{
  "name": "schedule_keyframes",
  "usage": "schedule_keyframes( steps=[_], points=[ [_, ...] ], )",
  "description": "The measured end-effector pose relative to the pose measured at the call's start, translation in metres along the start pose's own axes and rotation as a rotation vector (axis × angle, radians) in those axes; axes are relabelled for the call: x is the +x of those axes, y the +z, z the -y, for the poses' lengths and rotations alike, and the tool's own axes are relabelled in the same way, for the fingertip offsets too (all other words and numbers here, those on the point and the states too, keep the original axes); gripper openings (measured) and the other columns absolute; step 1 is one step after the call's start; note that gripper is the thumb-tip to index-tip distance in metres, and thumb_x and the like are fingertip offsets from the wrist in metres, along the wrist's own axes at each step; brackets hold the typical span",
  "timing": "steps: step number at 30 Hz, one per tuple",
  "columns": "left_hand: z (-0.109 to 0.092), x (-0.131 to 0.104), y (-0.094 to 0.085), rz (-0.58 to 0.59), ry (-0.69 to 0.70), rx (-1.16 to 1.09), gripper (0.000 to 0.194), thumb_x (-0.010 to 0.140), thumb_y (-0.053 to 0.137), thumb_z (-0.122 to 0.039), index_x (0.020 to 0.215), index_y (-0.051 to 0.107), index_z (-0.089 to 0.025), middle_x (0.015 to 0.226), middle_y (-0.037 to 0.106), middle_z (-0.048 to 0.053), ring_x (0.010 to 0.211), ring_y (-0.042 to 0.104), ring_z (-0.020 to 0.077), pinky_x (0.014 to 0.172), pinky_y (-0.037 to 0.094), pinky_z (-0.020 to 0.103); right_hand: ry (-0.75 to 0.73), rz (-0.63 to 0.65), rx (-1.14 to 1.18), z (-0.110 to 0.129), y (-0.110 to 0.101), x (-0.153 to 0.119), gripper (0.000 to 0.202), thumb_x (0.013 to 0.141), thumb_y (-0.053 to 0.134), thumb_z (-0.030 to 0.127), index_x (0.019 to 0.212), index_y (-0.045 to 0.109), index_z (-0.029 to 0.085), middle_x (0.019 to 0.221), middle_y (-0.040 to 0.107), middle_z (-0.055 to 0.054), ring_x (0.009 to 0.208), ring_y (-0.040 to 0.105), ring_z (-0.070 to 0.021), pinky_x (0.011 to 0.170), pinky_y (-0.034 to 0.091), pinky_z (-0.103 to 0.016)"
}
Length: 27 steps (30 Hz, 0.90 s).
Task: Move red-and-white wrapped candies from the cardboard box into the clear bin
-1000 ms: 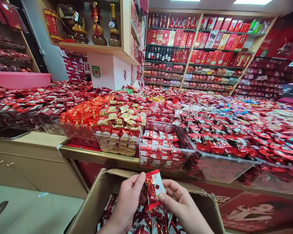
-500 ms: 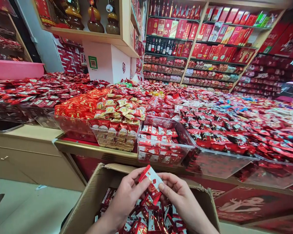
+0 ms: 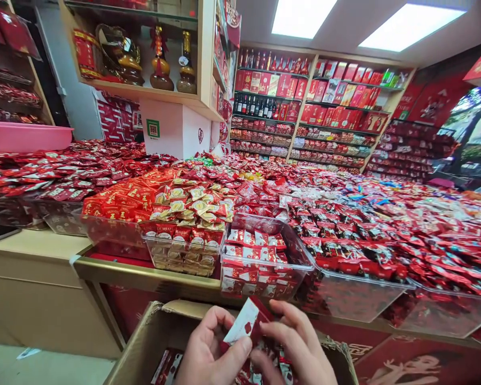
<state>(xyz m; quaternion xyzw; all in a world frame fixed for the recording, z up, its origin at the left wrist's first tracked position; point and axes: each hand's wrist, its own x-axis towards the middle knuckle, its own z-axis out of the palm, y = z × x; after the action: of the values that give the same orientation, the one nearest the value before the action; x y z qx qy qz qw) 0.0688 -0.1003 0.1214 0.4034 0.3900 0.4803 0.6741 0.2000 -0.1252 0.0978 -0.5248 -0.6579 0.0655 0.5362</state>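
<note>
A red and white wrapped candy packet (image 3: 243,323) is tilted above the open cardboard box. My left hand (image 3: 214,345) pinches it, thumb across its lower front. At the packet's darker red right side, the curved fingers of my right hand (image 3: 299,337) touch its edge, while the right thumb is smeared by motion lower down. Beneath both hands, the cardboard box (image 3: 138,342) holds many loose red and white packets, mostly covered by the hands. Just beyond, a clear plastic bin (image 3: 264,262) contains stacked packets of similar look.
Beside that bin stand a bin of gold durian packets (image 3: 190,240) and one of bright red packets (image 3: 120,208). Dark red packets (image 3: 344,246) fill the bins at right. A gold-edged counter (image 3: 144,275) runs past the box. Behind are a white pillar (image 3: 164,128) and stocked shelves (image 3: 304,107).
The view has tipped upward, bringing ceiling lights in. The packet has turned so its white end points up and left. My right thumb has come off its front and moved down.
</note>
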Motion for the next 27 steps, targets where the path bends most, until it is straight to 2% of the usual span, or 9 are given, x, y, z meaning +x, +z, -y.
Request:
schedule_keyframes(
  steps=[4, 7, 9, 11, 13, 16, 18, 21, 27],
  points=[
    [-0.025, 0.003, 0.017, 0.09, 0.02, 0.01, 0.034, 0.054, 0.072, -0.03, 0.06, 0.041, -0.02, 0.054, 0.052, -0.005, 0.049, 0.045, 0.008, 0.047, 0.035, 0.018, -0.391, 0.108, -0.208, 0.015, -0.015, 0.017, 0.042, 0.07, 0.057, 0.013, 0.109, 0.046, 0.026, 0.11, 0.057, -0.009, 0.085, 0.055, -0.0221, 0.071, 0.046, -0.033],
    [-0.056, 0.015, 0.029, 0.275, 0.163, 0.157, 0.023, 0.065, 0.063, -0.035, 0.069, 0.046, -0.019, 0.065, 0.055, -0.002, 0.06, 0.05, 0.0112, 0.055, 0.04, 0.02, -0.528, 0.113, -0.34, 0.024, -0.036, 0.053, 0.039, 0.074, 0.049, 0.009, 0.111, 0.042, 0.021, 0.102, 0.06, -0.009, 0.083, 0.054, -0.0184, 0.071, 0.045, -0.029],
    [-0.08, 0.035, 0.034, 0.348, 0.355, 0.435, 0.021, 0.075, 0.05, -0.039, 0.08, 0.052, -0.019, 0.074, 0.057, 0.001, 0.069, 0.052, 0.014, 0.063, 0.041, 0.023, -0.488, 0.092, -0.463, 0.027, -0.052, 0.086, 0.023, 0.078, 0.044, 0.013, 0.1, 0.049, 0.018, 0.09, 0.062, -0.008, 0.08, 0.054, -0.0183, 0.069, 0.044, -0.03],
    [-0.099, 0.065, 0.04, 0.326, 0.528, 0.879, 0.028, 0.082, 0.037, -0.038, 0.084, 0.056, -0.018, 0.079, 0.059, 0.003, 0.075, 0.054, 0.016, 0.068, 0.04, 0.025, -0.377, 0.136, -0.658, 0.026, -0.064, 0.122, 0.012, 0.079, 0.043, 0.016, 0.083, 0.054, 0.016, 0.077, 0.062, -0.007, 0.076, 0.053, -0.0189, 0.067, 0.042, -0.03],
    [-0.109, 0.098, 0.046, 0.385, 0.505, 1.24, 0.025, 0.08, 0.041, -0.032, 0.077, 0.06, -0.017, 0.081, 0.063, 0.004, 0.08, 0.055, 0.0189, 0.071, 0.038, 0.027, -0.284, 0.328, -0.873, 0.017, -0.066, 0.152, 0.013, 0.077, 0.042, 0.017, 0.079, 0.055, 0.016, 0.073, 0.061, -0.008, 0.073, 0.054, -0.0197, 0.063, 0.04, -0.029],
    [-0.105, 0.137, 0.057, 0.505, 0.394, 1.421, 0.007, 0.068, 0.059, -0.021, 0.063, 0.061, -0.017, 0.069, 0.063, 0.002, 0.071, 0.056, 0.0171, 0.069, 0.039, 0.029, -0.234, 0.616, -1.033, -0.003, -0.056, 0.178, 0.016, 0.071, 0.045, 0.013, 0.08, 0.058, 0.016, 0.073, 0.064, -0.008, 0.07, 0.058, -0.0204, 0.059, 0.039, -0.027],
    [-0.096, 0.151, 0.064, 0.588, 0.319, 1.517, 0.008, 0.069, 0.061, -0.02, 0.063, 0.059, -0.016, 0.066, 0.062, -0.001, 0.065, 0.056, 0.0132, 0.067, 0.042, 0.029, -0.246, 0.717, -1.039, -0.016, -0.045, 0.183, 0.018, 0.067, 0.049, 0.011, 0.079, 0.061, 0.016, 0.074, 0.066, -0.009, 0.07, 0.06, -0.0211, 0.059, 0.04, -0.027],
    [-0.083, 0.158, 0.069, 0.659, 0.256, 1.62, 0.016, 0.076, 0.055, -0.024, 0.064, 0.057, -0.015, 0.066, 0.06, -0.003, 0.062, 0.055, 0.0104, 0.065, 0.045, 0.029, -0.245, 0.848, -1.052, -0.027, -0.034, 0.183, 0.017, 0.064, 0.053, 0.01, 0.077, 0.064, 0.015, 0.079, 0.067, -0.012, 0.075, 0.062, -0.0232, 0.061, 0.042, -0.028],
    [-0.076, 0.16, 0.067, 0.689, 0.294, 1.668, 0.018, 0.078, 0.053, -0.025, 0.064, 0.057, -0.014, 0.067, 0.059, -0.003, 0.062, 0.055, 0.0101, 0.061, 0.045, 0.027, -0.137, 1.036, -1.076, -0.027, -0.027, 0.186, 0.015, 0.064, 0.057, 0.008, 0.076, 0.066, 0.013, 0.082, 0.067, -0.012, 0.074, 0.062, -0.0192, 0.061, 0.046, -0.027]
  ],
)
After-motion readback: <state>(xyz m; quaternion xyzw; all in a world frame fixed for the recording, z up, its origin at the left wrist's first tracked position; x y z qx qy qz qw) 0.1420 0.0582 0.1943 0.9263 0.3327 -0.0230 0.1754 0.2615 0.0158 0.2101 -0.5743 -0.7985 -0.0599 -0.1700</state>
